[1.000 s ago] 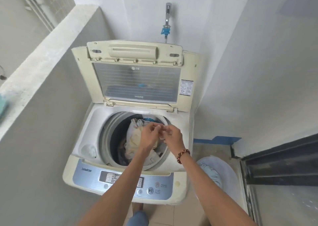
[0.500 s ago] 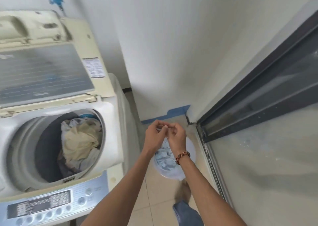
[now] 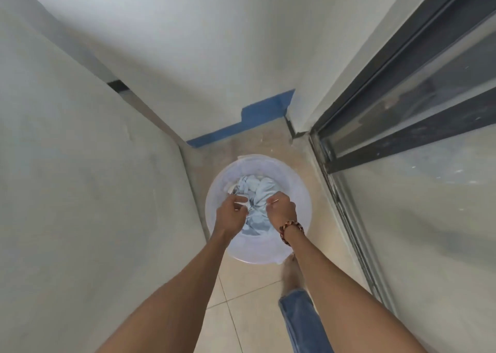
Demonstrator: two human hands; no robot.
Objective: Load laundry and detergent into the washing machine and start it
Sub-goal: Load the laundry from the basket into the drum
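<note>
Translucent plastic basket (image 3: 295,191) on the floor is now filling our view, the washer having swung out of frame; we are reaching both hands in, left hand (image 3: 232,213) and right hand (image 3: 281,210) clenching pale blue laundry (image 3: 257,189) for another load.

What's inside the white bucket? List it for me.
The white bucket holds crumpled light blue laundry. The left hand and right hand reach into it and cover part of the pile; anything beneath the cloth is hidden.
</note>
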